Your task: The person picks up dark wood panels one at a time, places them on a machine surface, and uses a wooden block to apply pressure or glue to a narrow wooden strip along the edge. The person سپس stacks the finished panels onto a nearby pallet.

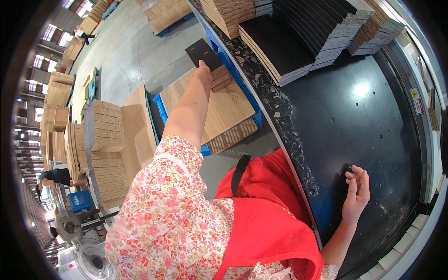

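My left arm reaches out over a pallet beside the workbench. My left hand (202, 71) grips the near edge of a small dark rectangular board (205, 53), thumb on top and the other fingers hidden. Right by it, a short stack of brown-edged boards (221, 77) rests on a wood-grain panel (224, 109). My right hand (357, 192) lies at the black bench top (345, 126), its fingers loosely bent and the thumb apart. Nothing shows in it; its dark reflection lies beside the fingertips.
Stacks of black-faced boards (303, 39) stand on the bench's far end. A speckled bench edge (275, 100) runs between me and the top. Blue pallets (256, 120) carry the panels. More stacked boards (107, 154), a fan (93, 261) and a person (58, 177) are at left.
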Available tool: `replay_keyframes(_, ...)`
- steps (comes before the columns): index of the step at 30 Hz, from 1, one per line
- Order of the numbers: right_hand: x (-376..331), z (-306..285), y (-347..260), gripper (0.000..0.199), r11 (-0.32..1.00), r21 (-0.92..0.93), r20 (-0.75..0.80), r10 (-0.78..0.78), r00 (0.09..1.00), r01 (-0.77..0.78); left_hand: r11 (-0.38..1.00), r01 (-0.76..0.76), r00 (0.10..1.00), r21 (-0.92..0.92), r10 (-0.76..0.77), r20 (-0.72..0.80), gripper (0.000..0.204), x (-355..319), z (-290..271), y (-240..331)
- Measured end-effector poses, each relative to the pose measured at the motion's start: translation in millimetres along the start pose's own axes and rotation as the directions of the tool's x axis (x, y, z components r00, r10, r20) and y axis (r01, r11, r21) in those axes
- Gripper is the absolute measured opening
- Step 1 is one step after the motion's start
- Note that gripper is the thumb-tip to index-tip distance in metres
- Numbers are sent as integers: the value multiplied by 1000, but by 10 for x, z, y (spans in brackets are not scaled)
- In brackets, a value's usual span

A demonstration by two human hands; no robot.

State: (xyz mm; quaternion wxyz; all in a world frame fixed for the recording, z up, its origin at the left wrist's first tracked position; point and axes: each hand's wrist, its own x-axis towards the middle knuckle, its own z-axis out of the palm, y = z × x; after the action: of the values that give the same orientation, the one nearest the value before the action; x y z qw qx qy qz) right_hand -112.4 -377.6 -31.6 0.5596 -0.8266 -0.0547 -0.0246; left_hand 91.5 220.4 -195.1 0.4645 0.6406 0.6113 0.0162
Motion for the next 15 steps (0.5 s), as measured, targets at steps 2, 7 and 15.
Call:
replay_keyframes(2,20,47,-70,29,999,38,-22,6,1000,-5,903,61,998,-425,-47,43,78,-49,-38,-31)
replay_keyframes(7,29,77,-76,29,1000,23,-38,4,999,-3,996,73,997,-49,-72,26,78,-482,-171,80)
replay_keyframes(15,36,74,-196,26,989,-126,-44,75,996,-80,948,-167,985,-272,147,-93,85,-283,-271,-68)
